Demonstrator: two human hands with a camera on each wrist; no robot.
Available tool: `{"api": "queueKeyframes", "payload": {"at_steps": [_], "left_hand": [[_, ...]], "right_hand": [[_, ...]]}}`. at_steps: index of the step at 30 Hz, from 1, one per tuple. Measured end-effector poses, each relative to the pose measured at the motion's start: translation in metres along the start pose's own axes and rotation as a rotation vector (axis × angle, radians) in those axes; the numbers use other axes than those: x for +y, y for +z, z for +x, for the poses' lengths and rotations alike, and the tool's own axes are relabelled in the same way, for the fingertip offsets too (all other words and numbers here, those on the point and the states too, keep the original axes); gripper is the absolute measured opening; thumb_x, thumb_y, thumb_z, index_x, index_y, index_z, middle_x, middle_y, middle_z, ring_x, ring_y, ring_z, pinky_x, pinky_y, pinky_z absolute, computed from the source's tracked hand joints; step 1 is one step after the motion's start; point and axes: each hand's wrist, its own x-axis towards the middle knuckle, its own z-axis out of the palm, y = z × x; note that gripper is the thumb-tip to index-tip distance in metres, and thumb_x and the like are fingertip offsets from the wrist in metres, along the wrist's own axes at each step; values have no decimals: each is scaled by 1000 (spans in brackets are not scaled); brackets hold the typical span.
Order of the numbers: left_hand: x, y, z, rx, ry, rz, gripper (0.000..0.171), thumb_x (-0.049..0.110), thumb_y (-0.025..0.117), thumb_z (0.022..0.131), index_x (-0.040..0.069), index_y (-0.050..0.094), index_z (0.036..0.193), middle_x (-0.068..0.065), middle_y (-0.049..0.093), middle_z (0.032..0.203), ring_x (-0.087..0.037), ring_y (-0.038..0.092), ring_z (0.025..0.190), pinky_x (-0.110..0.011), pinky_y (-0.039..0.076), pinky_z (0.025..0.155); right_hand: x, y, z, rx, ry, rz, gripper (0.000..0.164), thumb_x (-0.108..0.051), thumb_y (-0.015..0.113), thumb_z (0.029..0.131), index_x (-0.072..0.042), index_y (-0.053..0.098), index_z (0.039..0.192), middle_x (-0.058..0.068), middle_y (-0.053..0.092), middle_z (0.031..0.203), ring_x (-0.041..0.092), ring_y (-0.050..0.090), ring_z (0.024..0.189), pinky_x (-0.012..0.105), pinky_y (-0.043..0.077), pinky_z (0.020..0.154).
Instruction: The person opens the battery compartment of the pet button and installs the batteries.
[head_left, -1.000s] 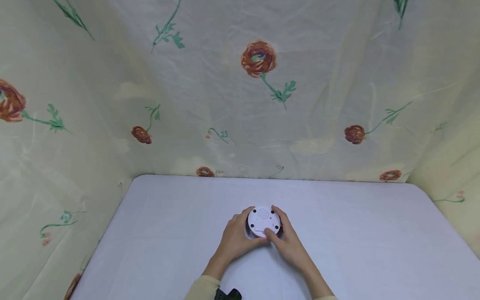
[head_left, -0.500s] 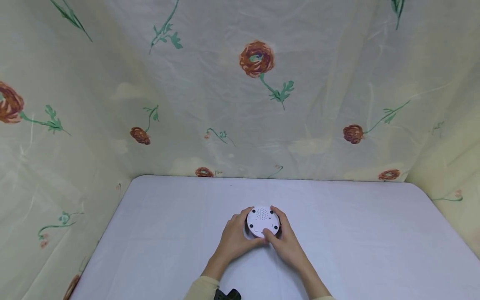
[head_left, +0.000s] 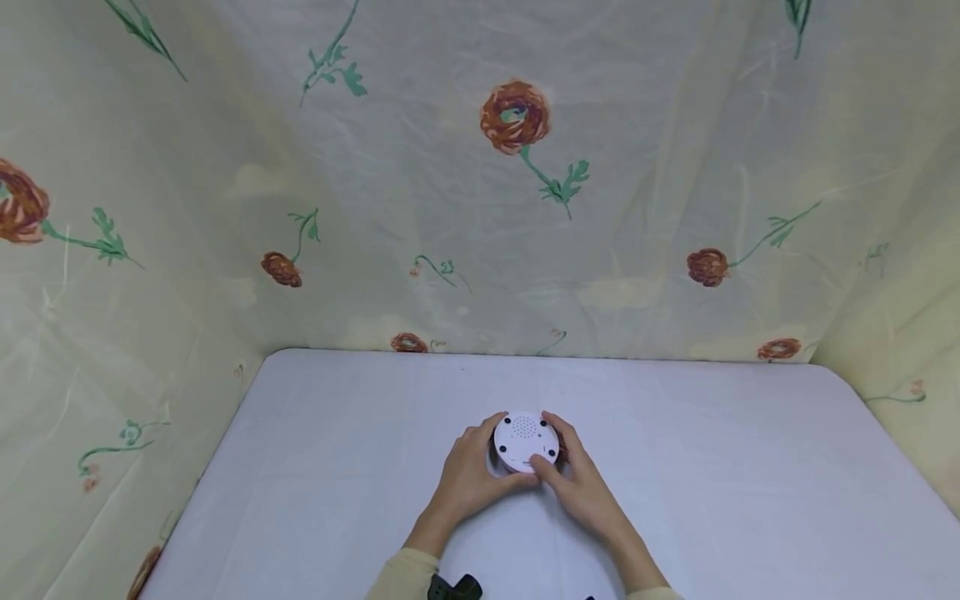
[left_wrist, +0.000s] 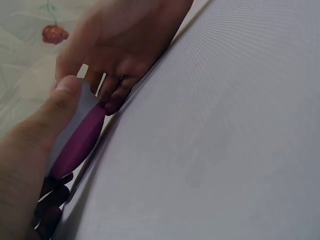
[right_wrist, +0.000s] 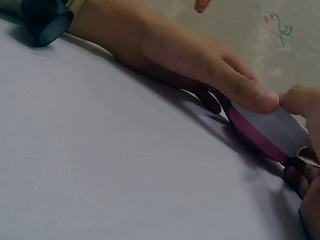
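Note:
In the head view, both hands hold a round white plastic device with a cluster of small speaker holes and black feet on its upward face. My left hand curls round its left side, thumb along the near edge. The right hand grips the right rim, and its thumb presses the near part of the white face beside a thin seam. Side-on in the left wrist view, a magenta lower half shows under the white. From the right wrist, the left thumb lies against the white side. Some fingertips are hidden beneath.
A white cloth covers the table. Behind and at both sides hangs a pale curtain printed with flowers. A black wrist device sits at the left sleeve.
The right thumb shifts slightly over the near part of the white face, first left, then back right. Both hands otherwise keep their grip in the same place.

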Motion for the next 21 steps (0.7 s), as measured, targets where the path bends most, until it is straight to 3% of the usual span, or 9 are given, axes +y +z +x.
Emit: {"api": "queueKeyframes", "payload": {"at_steps": [5,13,21], "left_hand": [[0,-1,0,10,-42,-71,95,71,70,64,21,42,140,0,58,131,-19,56,113,-41,45,92],[1,-2,0,24,-88,-146,88,75,62,68,23,45,137,2,58,128,-16,56,114,-42,45,92],[2,-4,0,36,-112,-166,82,70,63,73,18,49,134,-6,60,127,-23,56,118,-44,43,97]], "right_hand": [[8,-4,2,4,-143,106,55,-17,54,96,-11,30,146,13,37,149,27,40,133,18,39,98],[14,-8,2,12,-342,92,62,-3,67,85,-7,40,140,15,38,146,11,36,136,22,42,98],[17,-3,2,56,-452,46,59,-5,78,75,-7,54,129,11,49,138,15,42,129,21,42,94]]}}
